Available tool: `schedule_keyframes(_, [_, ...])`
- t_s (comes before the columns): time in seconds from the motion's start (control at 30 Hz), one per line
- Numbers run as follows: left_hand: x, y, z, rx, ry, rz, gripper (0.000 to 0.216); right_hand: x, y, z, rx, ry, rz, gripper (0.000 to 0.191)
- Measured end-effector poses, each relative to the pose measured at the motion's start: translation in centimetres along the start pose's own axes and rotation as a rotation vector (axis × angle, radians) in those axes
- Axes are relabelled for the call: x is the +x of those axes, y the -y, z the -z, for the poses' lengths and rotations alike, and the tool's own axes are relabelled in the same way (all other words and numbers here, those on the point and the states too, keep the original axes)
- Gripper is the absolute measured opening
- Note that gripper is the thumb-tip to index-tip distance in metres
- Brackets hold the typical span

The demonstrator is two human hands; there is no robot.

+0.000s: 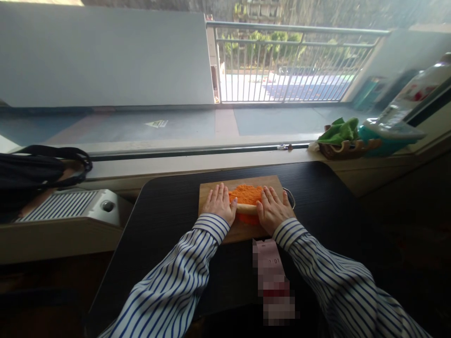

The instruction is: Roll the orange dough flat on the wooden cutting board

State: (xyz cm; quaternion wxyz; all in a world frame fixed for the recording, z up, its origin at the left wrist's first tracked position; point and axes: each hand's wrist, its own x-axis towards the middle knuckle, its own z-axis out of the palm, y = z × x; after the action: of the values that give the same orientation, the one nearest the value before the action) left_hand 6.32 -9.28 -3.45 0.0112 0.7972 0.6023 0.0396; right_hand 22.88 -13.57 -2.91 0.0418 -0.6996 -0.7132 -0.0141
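Note:
A wooden rolling pin (247, 209) lies crosswise on a sheet of orange dough (245, 191), on top of a wooden cutting board (278, 181). My left hand (219, 203) rests flat over the pin's left end, fingers stretched out away from me. Over the right end lies my right hand (275, 207), also flat with its fingers extended. My palms hide both ends of the pin. Some of the dough shows in front of the pin and some behind it. A metal ring handle (291, 198) sticks out past the board's right edge.
The board sits on a dark table (169, 211). A pinkish paper slip (270, 256), partly blurred, lies nearer me. On the windowsill at right are a basket (343, 149) with a green cloth (340, 131) and a plastic bottle (408, 101). A black bag (31, 169) lies at left.

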Motion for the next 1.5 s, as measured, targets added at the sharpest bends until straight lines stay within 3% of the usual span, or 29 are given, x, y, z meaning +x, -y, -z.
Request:
schedule_keyframes(0.37, [3.6,-0.2,-0.6,0.002,-0.014,0.023,0.056,3.9,-1.0,-0.3,0.049,0.161,-0.046,0.054])
schedule_keyframes(0.67, [-1.0,0.4,0.2,0.025,-0.011,-0.077,0.057,-1.7,0.9,-0.1,0.026,0.012,-0.001,0.054])
schedule_keyframes(0.8, [-1.8,0.5,0.4,0.021,-0.005,-0.076,0.058,-2.4,1.0,-0.3,0.018,-0.018,0.006,0.053])
schedule_keyframes(1.03, [1.2,0.2,0.0,0.003,-0.015,-0.044,0.059,0.5,-0.1,-0.4,0.019,-0.03,0.009,0.053])
schedule_keyframes(1.33, [3.7,-0.1,-0.8,0.006,-0.114,-0.009,0.056,3.8,-1.0,-0.3,0.032,0.106,-0.01,0.053])
schedule_keyframes(1.5, [4.8,-0.1,-0.6,-0.018,-0.066,0.011,0.056,5.1,-1.2,0.0,0.036,0.163,-0.035,0.053])
